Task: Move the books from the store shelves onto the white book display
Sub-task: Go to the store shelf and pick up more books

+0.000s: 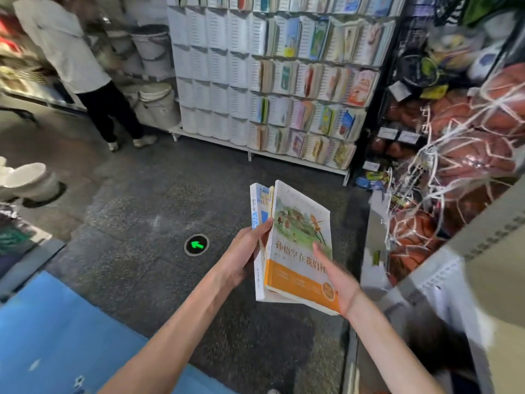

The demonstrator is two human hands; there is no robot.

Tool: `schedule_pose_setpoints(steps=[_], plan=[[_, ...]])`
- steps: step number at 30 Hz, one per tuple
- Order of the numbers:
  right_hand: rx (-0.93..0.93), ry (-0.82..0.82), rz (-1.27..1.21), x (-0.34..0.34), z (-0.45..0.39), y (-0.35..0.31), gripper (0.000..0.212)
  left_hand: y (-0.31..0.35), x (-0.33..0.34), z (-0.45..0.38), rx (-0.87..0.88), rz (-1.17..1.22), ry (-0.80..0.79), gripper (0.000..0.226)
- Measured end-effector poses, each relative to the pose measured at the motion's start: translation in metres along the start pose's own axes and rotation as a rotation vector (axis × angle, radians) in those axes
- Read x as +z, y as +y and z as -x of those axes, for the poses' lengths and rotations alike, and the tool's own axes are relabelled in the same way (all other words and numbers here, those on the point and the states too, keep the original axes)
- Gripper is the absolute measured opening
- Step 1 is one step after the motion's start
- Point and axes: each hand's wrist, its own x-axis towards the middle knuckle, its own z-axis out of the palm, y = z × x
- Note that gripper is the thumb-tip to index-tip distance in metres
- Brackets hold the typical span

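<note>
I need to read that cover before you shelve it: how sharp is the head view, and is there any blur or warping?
Head view: the front book is fairly sharp and its title readable; the right hand is slightly smeared; the basketballs at the right edge and the other person at top left are blurred; the white book display bows from wide-angle distortion.

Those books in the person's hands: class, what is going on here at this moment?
A person stands in a shop aisle holding a small stack of books. The left hand grips the stack at its spine side; the right hand rests against the front cover with fingers fairly straight. Ahead stands the white book display, its right pockets filled with books and its left pockets showing none. The stack has not reached it yet. Another person stands further back on the left.
</note>
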Motion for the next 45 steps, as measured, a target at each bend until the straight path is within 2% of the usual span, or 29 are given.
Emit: schedule_pose_setpoints(steps=[5,13,19,25,32,35,38,42,45], plan=[[-0.004,0.084,0.058,0.035,-0.073,-0.062,0.05,0.051,-0.038,-0.074,0.005,0.01,-0.007,0.041],[-0.112,0.104,-0.017,0.088,-0.201,-0.145,0.044,0.119,-0.112,-0.234,0.007,0.017,-0.04,0.045],[-0.105,0.292,-0.037,0.113,-0.277,-0.223,0.055,0.2,-0.136,-0.339,-0.019,-0.041,-0.175,0.042],[-0.206,0.387,-0.108,0.099,-0.328,-0.291,0.047,0.247,-0.122,-0.436,-0.052,0.014,-0.279,0.04],[-0.291,0.468,-0.084,0.042,-0.411,-0.376,0.039,0.292,-0.067,-0.574,-0.098,0.0,-0.338,0.048],[-0.329,0.482,-0.073,0.014,-0.445,-0.424,0.042,0.321,-0.036,-0.63,-0.119,0.029,-0.353,0.049],[-0.344,0.491,-0.032,-0.012,-0.48,-0.48,0.044,0.359,-0.008,-0.68,-0.117,0.091,-0.36,0.039],[-0.379,0.486,0.008,-0.046,-0.524,-0.557,0.042,0.41,0.026,-0.754,-0.096,0.134,-0.353,0.055],[-0.401,0.496,0.029,-0.066,-0.558,-0.603,0.04,0.435,0.044,-0.803,-0.08,0.184,-0.353,0.043]])
